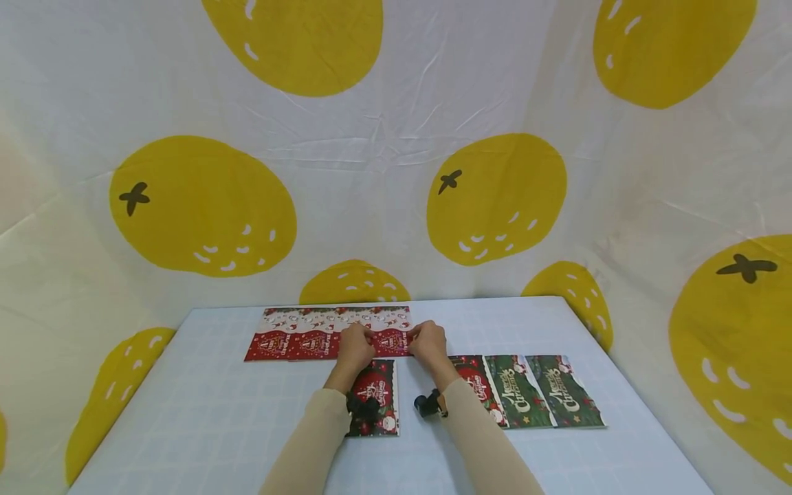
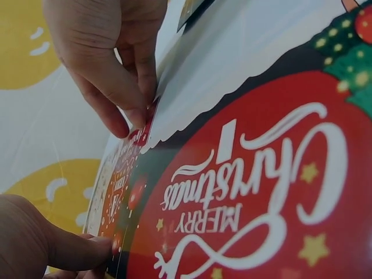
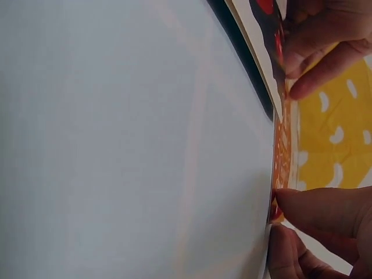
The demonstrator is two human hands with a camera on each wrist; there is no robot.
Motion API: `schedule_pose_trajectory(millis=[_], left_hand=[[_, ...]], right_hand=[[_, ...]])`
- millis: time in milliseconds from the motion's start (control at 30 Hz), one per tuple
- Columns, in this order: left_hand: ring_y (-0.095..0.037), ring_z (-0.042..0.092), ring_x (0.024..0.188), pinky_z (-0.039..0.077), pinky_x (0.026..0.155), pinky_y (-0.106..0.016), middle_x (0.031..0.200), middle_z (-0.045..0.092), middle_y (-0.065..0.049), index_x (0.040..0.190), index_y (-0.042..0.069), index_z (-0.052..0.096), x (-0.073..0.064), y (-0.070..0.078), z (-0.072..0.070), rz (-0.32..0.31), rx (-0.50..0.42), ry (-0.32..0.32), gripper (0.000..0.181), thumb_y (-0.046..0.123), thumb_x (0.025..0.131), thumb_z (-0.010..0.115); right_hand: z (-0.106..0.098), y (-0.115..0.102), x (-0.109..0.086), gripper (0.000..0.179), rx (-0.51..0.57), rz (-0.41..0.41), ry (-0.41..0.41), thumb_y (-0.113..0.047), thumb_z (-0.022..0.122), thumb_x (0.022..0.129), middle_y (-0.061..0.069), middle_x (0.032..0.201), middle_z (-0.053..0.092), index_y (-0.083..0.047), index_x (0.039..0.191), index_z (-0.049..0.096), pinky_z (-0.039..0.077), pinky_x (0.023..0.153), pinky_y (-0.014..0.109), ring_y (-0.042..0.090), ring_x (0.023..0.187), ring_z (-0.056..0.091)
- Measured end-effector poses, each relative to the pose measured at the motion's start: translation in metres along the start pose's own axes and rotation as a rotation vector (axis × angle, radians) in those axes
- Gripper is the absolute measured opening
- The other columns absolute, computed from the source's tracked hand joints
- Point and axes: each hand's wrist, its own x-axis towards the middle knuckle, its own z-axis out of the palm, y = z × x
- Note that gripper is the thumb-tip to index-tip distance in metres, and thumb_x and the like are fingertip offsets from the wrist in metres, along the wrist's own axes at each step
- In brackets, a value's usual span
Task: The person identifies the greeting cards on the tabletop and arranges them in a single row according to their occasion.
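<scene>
At the back of the table lies a row of red-and-white Christmas cards (image 1: 309,337), side by side and close together. My left hand (image 1: 357,347) pinches the left side of the rightmost card (image 1: 391,340), thumb on its face in the left wrist view. Its right edge is between the thumb and fingers of my right hand (image 1: 429,342); the right wrist view shows this right thumb (image 3: 314,212) at a lower corner. Below my left hand, partly covered by the wrist, lies a dark green card with a red circle (image 2: 261,174) and Christmas lettering.
To the right, partly behind my right forearm, lie a red-circle card (image 1: 475,381) and two green Merry Christmas cards (image 1: 518,392) in a row. The table (image 1: 204,412) has a pale checked cover. A white cloth with yellow fruit (image 1: 495,199) hangs behind it.
</scene>
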Motion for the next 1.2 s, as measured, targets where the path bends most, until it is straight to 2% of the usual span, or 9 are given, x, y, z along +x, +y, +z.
schedule_pose_trajectory(millis=[100,200,400,567,667,833,967,1100,1200], left_hand=[[-0.029,0.064,0.088,0.055,0.074,-0.043,0.096,0.069,-0.015,0.109,-0.008,0.076,0.001,0.000,0.000,0.010,0.009,0.003,0.030,-0.011,0.080,0.073],[-0.034,0.068,0.093,0.058,0.081,-0.047,0.098,0.071,-0.018,0.108,-0.008,0.076,0.002,0.000,0.001,0.030,0.040,0.002,0.029,-0.011,0.078,0.074],[-0.043,0.068,0.102,0.057,0.091,-0.053,0.104,0.073,-0.022,0.103,-0.009,0.076,0.003,-0.002,0.003,0.114,0.133,0.002,0.029,-0.011,0.074,0.075],[-0.040,0.070,0.098,0.060,0.085,-0.051,0.100,0.074,-0.021,0.105,-0.009,0.077,0.000,-0.006,0.002,0.154,0.070,0.018,0.027,-0.012,0.079,0.069],[-0.035,0.070,0.093,0.060,0.081,-0.049,0.096,0.073,-0.017,0.108,-0.009,0.077,-0.002,-0.009,0.000,0.145,-0.015,0.044,0.025,-0.012,0.084,0.069],[-0.023,0.065,0.082,0.058,0.075,-0.043,0.091,0.069,-0.010,0.110,-0.005,0.077,-0.009,-0.014,-0.007,0.070,-0.120,0.068,0.021,-0.005,0.089,0.076],[-0.018,0.061,0.077,0.054,0.070,-0.037,0.091,0.070,-0.008,0.111,-0.002,0.078,-0.018,-0.015,-0.019,0.038,-0.138,0.063,0.019,0.003,0.093,0.076],[-0.018,0.059,0.076,0.050,0.067,-0.034,0.091,0.070,-0.006,0.112,-0.001,0.078,-0.028,-0.018,-0.030,0.049,-0.116,0.068,0.019,0.008,0.095,0.075],[-0.019,0.061,0.079,0.052,0.071,-0.036,0.093,0.071,-0.006,0.112,-0.001,0.078,-0.035,-0.022,-0.037,0.028,-0.099,0.066,0.020,0.010,0.095,0.077]], right_hand=[[0.002,0.000,0.000,0.024,0.013,0.012,0.011,0.004,0.082,0.082,0.016,0.103,0.071,0.000,0.105,0.078,0.058,0.082,0.041,0.029,0.094,0.063],[0.003,0.001,0.000,0.024,0.028,0.020,0.026,0.004,0.082,0.081,0.017,0.105,0.071,-0.001,0.104,0.079,0.057,0.081,0.041,0.029,0.095,0.063],[0.004,0.002,-0.003,0.024,0.069,0.007,0.031,0.003,0.082,0.080,0.015,0.102,0.071,0.000,0.104,0.079,0.056,0.080,0.041,0.029,0.094,0.061],[0.004,0.004,-0.006,0.019,0.076,-0.026,0.040,-0.010,0.084,0.087,0.011,0.093,0.070,0.001,0.102,0.078,0.055,0.071,0.035,0.024,0.083,0.062],[0.004,0.005,-0.008,0.020,0.071,-0.051,0.059,-0.016,0.082,0.090,0.009,0.087,0.068,0.000,0.101,0.078,0.051,0.063,0.032,0.022,0.076,0.060],[0.002,0.004,-0.014,0.026,0.042,-0.114,0.154,-0.018,0.082,0.089,0.014,0.094,0.069,0.002,0.104,0.078,0.052,0.073,0.041,0.027,0.084,0.061],[-0.001,0.005,-0.022,0.031,0.049,-0.140,0.205,-0.018,0.083,0.089,0.017,0.100,0.067,0.005,0.108,0.076,0.052,0.081,0.047,0.030,0.092,0.062],[-0.005,0.004,-0.033,0.030,0.077,-0.145,0.208,-0.018,0.084,0.089,0.014,0.096,0.066,0.004,0.107,0.076,0.051,0.077,0.044,0.027,0.088,0.060],[-0.007,0.000,-0.042,0.025,0.109,-0.154,0.185,-0.018,0.083,0.090,0.012,0.093,0.069,0.002,0.104,0.077,0.052,0.073,0.041,0.025,0.084,0.061]])
